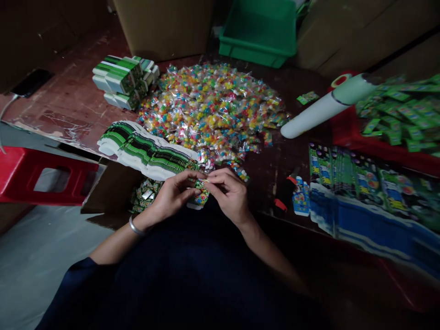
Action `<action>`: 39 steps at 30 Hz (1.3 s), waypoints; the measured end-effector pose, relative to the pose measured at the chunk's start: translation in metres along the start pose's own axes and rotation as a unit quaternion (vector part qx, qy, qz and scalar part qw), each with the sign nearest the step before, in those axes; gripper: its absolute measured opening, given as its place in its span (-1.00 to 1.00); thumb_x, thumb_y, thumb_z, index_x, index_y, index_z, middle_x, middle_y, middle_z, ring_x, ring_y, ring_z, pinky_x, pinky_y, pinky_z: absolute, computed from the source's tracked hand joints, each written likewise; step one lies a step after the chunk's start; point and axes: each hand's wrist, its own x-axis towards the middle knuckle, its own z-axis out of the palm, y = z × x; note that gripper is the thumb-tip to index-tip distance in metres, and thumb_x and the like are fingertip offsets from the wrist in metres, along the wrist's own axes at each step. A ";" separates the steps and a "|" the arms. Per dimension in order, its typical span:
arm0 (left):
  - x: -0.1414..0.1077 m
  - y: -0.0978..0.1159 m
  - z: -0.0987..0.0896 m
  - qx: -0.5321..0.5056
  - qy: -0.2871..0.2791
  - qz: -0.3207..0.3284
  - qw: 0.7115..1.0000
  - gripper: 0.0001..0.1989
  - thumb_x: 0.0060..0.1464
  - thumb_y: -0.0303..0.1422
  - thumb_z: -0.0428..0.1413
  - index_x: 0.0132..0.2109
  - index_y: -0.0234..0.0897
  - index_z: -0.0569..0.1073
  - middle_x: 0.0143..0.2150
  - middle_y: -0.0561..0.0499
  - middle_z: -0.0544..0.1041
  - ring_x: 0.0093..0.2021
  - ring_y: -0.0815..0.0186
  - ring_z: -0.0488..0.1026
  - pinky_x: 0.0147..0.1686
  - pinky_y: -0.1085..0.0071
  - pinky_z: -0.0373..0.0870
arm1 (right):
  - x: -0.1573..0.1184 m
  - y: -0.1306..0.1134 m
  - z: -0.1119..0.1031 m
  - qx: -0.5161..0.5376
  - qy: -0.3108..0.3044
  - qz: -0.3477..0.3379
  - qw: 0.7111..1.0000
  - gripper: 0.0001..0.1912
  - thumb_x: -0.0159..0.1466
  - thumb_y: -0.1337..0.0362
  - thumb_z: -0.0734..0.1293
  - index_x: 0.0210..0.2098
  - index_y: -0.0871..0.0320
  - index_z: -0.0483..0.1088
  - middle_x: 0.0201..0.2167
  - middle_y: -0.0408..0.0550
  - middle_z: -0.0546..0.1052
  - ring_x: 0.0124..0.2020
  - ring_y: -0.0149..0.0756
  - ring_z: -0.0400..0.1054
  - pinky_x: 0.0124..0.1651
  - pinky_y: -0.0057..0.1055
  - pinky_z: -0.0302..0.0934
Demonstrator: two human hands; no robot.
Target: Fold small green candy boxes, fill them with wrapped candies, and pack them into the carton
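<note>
My left hand [174, 195] and my right hand [229, 195] meet at the table's front edge. Between them is a small printed candy box [199, 198], green and colourful, gripped by the fingers of both hands near its top end. My fingertips partly hide that end. Just beyond lies a large heap of small clear bags of coloured candy [213, 110]. A long row of flat green-and-white cartons [147, 151] reaches close to my left hand. Below it, a brown cardboard box [103, 192] holds several filled small packs [146, 195].
Bundled flat cartons [118, 75] and a green bin [257, 34] stand behind. A white roll [312, 114], a red-handled cutter [284, 192], a blue small box [301, 197], printed sheets [371, 183] and a red crate [347, 123] of green packs are right. A red stool [34, 192] is left.
</note>
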 end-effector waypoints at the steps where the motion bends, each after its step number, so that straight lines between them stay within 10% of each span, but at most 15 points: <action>1: 0.001 -0.001 0.000 0.001 -0.004 -0.009 1.000 -0.74 0.15 -0.37 0.33 -0.02 -0.28 0.53 -0.10 -0.05 0.56 -0.20 0.33 0.55 -0.21 0.45 0.51 | -0.001 0.003 -0.004 0.002 -0.010 0.003 1.000 -0.91 0.37 0.22 0.44 -0.27 0.04 0.57 -0.22 -0.08 0.63 -0.19 -0.27 0.56 -0.08 -0.28 0.47; 7: 0.009 0.000 -0.011 0.080 0.052 -0.032 0.995 -0.68 0.02 -0.32 0.40 -0.20 -0.27 0.42 -0.25 0.05 0.48 -0.28 0.37 0.45 -0.31 0.49 0.44 | 0.004 0.054 -0.073 -0.219 0.100 0.157 0.958 -0.67 0.27 0.07 0.48 -0.08 0.14 0.56 -0.22 0.03 0.66 -0.36 -0.25 0.50 -0.25 -0.28 0.41; 11: 0.013 0.001 -0.014 0.055 0.053 -0.066 0.995 -0.53 -0.03 -0.37 0.39 -0.01 -0.23 0.38 -0.19 0.06 0.46 -0.31 0.39 0.45 -0.39 0.52 0.41 | 0.002 0.089 -0.101 -0.284 0.029 0.207 0.936 -0.61 0.20 0.09 0.51 -0.06 0.20 0.57 -0.25 0.04 0.65 -0.51 -0.35 0.38 -0.30 -0.29 0.35; 17: 0.016 -0.007 -0.014 0.004 0.020 -0.090 0.996 -0.41 0.02 -0.39 0.30 0.21 -0.20 0.39 0.01 -0.04 0.53 -0.25 0.31 0.55 -0.19 0.34 0.56 | 0.000 0.086 -0.090 -0.269 -0.007 0.179 0.946 -0.80 0.22 0.16 0.42 -0.25 0.14 0.57 -0.40 -0.08 0.60 -0.53 -0.39 0.33 -0.39 -0.39 0.21; 21: 0.019 -0.019 -0.011 0.029 -0.003 -0.082 0.996 -0.74 0.12 -0.31 0.29 -0.05 -0.28 0.51 -0.18 0.01 0.57 -0.23 0.31 0.50 -0.19 0.41 0.47 | 0.003 0.057 -0.086 -0.214 0.076 0.176 0.958 -0.83 0.24 0.14 0.44 -0.36 0.10 0.46 -0.54 -0.19 0.50 -0.54 -0.35 0.36 -0.41 -0.40 0.21; 27: 0.016 -0.021 0.008 0.037 -0.044 -0.057 0.997 -0.63 0.11 -0.34 0.33 0.03 -0.28 0.46 -0.10 -0.06 0.60 -0.14 0.25 0.56 -0.12 0.35 0.50 | 0.013 -0.003 -0.060 -0.103 0.191 0.065 0.974 -0.81 0.32 0.09 0.45 -0.25 0.07 0.48 -0.33 -0.07 0.61 -0.37 -0.26 0.51 -0.31 -0.32 0.40; 33: 0.014 -0.010 0.016 0.028 -0.045 -0.041 0.998 -0.69 0.20 -0.27 0.29 0.03 -0.26 0.46 -0.13 -0.04 0.57 -0.15 0.26 0.54 -0.11 0.35 0.51 | 0.023 -0.016 -0.045 -0.151 0.038 0.043 0.987 -0.89 0.37 0.21 0.41 -0.30 0.05 0.51 -0.37 -0.14 0.56 -0.38 -0.31 0.46 -0.30 -0.35 0.38; 39: 0.015 -0.013 0.020 -0.020 0.001 -0.038 0.999 -0.68 0.16 -0.27 0.34 -0.07 -0.25 0.39 -0.16 0.01 0.48 -0.22 0.34 0.48 -0.19 0.43 0.48 | 0.026 -0.010 -0.040 -0.194 -0.010 -0.032 0.980 -0.80 0.40 0.20 0.38 -0.33 0.05 0.60 -0.02 0.04 0.57 0.03 -0.09 0.48 0.08 -0.08 0.44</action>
